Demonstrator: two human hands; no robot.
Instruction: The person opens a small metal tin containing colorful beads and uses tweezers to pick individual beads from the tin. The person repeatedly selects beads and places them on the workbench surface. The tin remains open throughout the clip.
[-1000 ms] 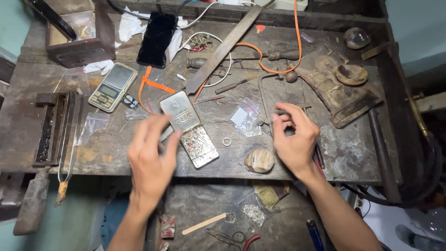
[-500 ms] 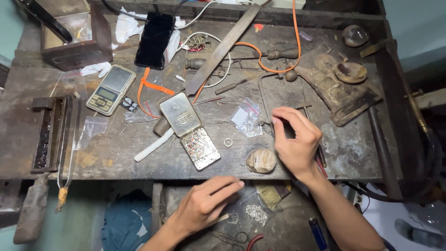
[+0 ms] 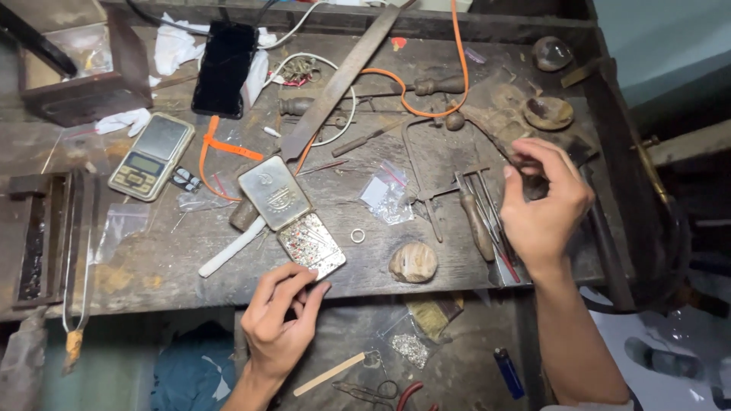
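Left hand: the left hand (image 3: 280, 323) hangs at the near edge of the worn dark wooden desk (image 3: 152, 266), fingers curled inward with the tips gathered; whether anything is pinched between them I cannot tell.
Nearest thing: the open hinged silver metal tin (image 3: 291, 217) lies just beyond the fingertips, its near half filled with small glittering pieces.
Tin axis: its long axis runs diagonally, from far left at the lid to near right at the filled half, which points toward the left hand.
Right hand: the right hand (image 3: 542, 202) is raised over the right side of the desk, thumb and forefinger pressed together on a small dark object too small to identify.
Under the right hand: a row of wooden-handled hand tools (image 3: 480, 221) lies with long axes running near to far.
Between the hands: a small silver ring (image 3: 357, 235) and a rounded tan stone (image 3: 413, 262) rest on the desk, apart from each other.
Far left: a grey pocket scale (image 3: 151, 156) and a black phone (image 3: 224, 68).
Change: half a second ago the left hand was lower, over the lower shelf; it has come up to the desk edge. The right hand has lifted and shifted farther right.
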